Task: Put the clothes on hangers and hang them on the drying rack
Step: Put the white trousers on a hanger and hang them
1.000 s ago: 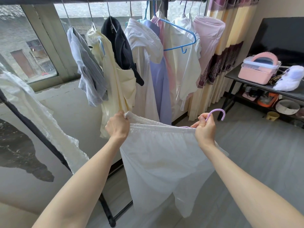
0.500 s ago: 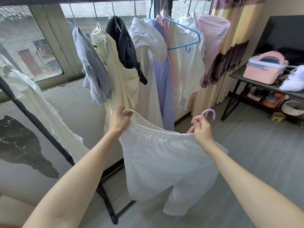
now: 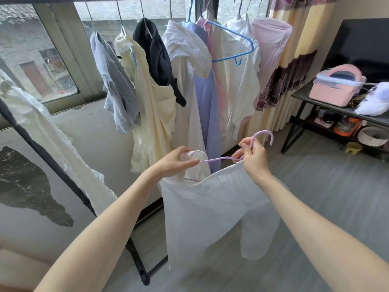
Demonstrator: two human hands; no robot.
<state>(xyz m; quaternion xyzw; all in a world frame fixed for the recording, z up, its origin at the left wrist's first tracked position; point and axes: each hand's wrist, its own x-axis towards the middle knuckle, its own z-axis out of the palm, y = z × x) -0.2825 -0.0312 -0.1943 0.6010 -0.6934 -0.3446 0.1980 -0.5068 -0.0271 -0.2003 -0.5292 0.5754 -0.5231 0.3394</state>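
Both hands grasp: left hand [image 3: 175, 162] pinches the white pants' [image 3: 214, 209] waistband at nine o'clock; right hand [image 3: 251, 155] clutches the lilac hanger [image 3: 262, 134] neck.

No readable txt, labels, brands or nos. anywhere: clothes, hangers and the box at 3 o'clock all show plain, unmarked surfaces.

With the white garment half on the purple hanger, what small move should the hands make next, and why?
Probably the left hand should pull the white garment's waistband over the thin purple hanger's bare left arm. That arm lies exposed above the cloth, while the right hand pinches the hanger near its hook, and the waistband sags between the hands.
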